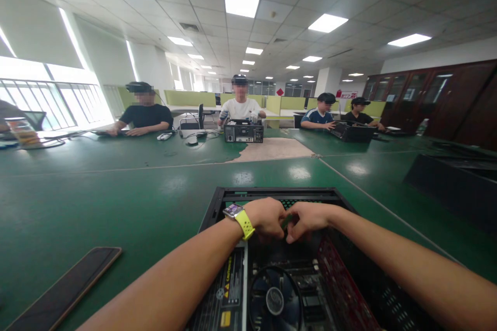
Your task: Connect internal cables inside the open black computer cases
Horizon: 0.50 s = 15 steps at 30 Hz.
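An open black computer case (279,192) lies in front of me on the green table. My left hand (267,217), with a watch on a yellow-green strap (245,225) at the wrist, reaches into its far end with fingers curled. Close beside it, my right hand (308,220) is bent downward, thumb and fingers drawn together. Whatever the fingertips hold is too dark and hidden to make out. Nearer me in the case are a round CPU fan (275,301), a power supply with a caution label (229,289) and a red expansion card (341,282).
A dark phone-like slab (66,289) rests at the left. Another dark case (454,186) stands at the right. Across the green table (163,207), several people sit, two at computer cases (244,133). Cables and a mouse (165,136) lie on the far side.
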### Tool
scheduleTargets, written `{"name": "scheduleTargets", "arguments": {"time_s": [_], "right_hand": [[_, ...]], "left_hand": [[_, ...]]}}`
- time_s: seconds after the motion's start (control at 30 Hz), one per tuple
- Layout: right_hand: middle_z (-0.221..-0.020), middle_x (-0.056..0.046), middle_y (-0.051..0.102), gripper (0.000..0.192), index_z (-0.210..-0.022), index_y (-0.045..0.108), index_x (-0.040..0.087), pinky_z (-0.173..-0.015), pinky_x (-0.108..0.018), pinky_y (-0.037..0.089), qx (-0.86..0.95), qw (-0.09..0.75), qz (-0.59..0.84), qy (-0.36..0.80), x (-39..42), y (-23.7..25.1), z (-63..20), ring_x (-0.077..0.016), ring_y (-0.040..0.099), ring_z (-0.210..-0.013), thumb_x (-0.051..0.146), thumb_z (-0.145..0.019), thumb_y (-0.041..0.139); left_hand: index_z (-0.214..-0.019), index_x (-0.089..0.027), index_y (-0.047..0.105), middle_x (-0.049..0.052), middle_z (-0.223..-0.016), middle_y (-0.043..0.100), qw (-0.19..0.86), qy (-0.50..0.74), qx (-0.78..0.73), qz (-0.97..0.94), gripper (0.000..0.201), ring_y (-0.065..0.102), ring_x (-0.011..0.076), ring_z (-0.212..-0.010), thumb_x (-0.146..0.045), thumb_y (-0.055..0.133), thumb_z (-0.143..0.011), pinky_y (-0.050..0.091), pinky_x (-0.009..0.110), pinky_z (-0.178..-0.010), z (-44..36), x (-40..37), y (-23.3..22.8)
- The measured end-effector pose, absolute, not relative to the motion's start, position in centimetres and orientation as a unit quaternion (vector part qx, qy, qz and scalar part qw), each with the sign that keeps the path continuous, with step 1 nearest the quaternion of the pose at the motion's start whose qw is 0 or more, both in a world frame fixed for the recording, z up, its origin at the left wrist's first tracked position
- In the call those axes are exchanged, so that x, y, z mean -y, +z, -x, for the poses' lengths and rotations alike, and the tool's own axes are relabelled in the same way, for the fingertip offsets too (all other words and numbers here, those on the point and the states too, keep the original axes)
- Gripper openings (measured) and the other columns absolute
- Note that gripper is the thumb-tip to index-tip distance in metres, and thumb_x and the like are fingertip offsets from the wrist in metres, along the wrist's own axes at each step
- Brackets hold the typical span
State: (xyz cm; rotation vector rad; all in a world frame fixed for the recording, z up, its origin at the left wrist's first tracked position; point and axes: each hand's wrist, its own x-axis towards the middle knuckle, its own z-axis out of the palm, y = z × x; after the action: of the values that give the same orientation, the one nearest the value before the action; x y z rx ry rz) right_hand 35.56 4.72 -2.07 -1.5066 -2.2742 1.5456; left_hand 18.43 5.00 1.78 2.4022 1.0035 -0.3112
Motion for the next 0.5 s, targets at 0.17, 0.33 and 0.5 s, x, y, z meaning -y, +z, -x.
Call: {"name": "scheduleTargets", "arguments": {"time_s": [0.17, 0.33, 0.5], "right_hand": [[-0.065, 0.003, 0.060, 0.031, -0.072, 0.063, 0.016, -0.061, -0.022, 0.048, 0.753, -0.037, 0.466, 0.464, -4.7, -2.7, -35.3, -0.0126, 0.060, -0.064, 0.045, -0.063, 0.068], [-0.062, 0.003, 0.060, 0.014, -0.069, 0.066, 0.018, -0.056, -0.023, 0.044, 0.813, -0.137, 0.493, 0.277, -3.9, -2.3, -33.9, -0.0158, 0.059, -0.063, 0.024, -0.057, 0.069], [-0.077, -0.008, 0.069, 0.027, -0.078, 0.070, 0.015, -0.060, -0.031, 0.048, 0.831, -0.245, 0.490, 0.100, -2.6, -2.7, -31.7, -0.0258, 0.065, -0.073, 0.026, -0.054, 0.073]], "left_hand": [[-0.078, -0.016, 0.059, 0.005, -0.070, 0.069, 0.349, -0.050, -0.412, -0.840, 0.015, 0.065, 0.0182, -0.055, -0.021, 0.055, -0.064, 0.051, 0.024, -0.045, -18.1, -5.0, 2.6], [-0.081, -0.020, 0.068, 0.006, -0.070, 0.071, 0.229, -0.202, -0.400, -0.864, 0.018, 0.067, 0.0217, -0.060, -0.028, 0.062, -0.068, 0.054, 0.030, -0.053, -18.2, -4.7, 2.3], [-0.097, -0.013, 0.070, 0.017, -0.099, 0.070, 0.011, -0.295, -0.351, -0.888, 0.037, 0.065, 0.0331, -0.091, -0.018, 0.073, -0.060, 0.052, 0.044, -0.079, -20.5, -3.1, -0.6]]}}
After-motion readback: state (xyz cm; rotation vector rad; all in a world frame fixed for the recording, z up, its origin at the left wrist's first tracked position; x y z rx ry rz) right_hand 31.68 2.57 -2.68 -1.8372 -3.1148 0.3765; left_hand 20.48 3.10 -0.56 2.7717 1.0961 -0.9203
